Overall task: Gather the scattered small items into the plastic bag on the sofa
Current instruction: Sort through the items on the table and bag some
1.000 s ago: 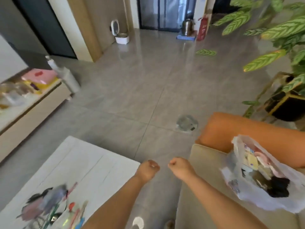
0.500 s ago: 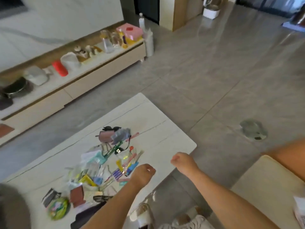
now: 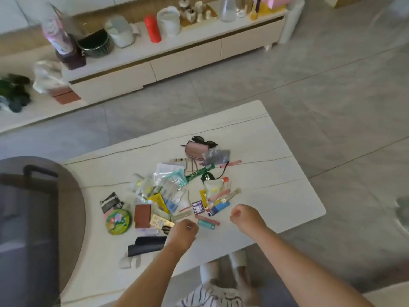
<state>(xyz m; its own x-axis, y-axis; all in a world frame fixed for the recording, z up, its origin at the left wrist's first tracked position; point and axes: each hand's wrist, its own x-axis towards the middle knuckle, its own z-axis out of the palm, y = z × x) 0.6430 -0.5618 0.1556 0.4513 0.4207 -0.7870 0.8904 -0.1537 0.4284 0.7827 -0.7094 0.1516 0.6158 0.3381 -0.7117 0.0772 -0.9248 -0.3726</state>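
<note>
Bright, even daylight; soft motion blur throughout, wide-angle bending at edges.

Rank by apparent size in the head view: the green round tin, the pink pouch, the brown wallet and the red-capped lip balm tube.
1. green round tin
2. pink pouch and brown wallet: too alike to separate, and the pouch lies farther from the camera
3. red-capped lip balm tube

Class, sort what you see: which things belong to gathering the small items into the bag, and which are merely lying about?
Part of the job:
- pile of small items on the white table
- pink pouch
- green round tin
- left hand and right hand, both curled, empty

Merely lying about:
- red bottle on the low cabinet
- white jar
- black basket
</note>
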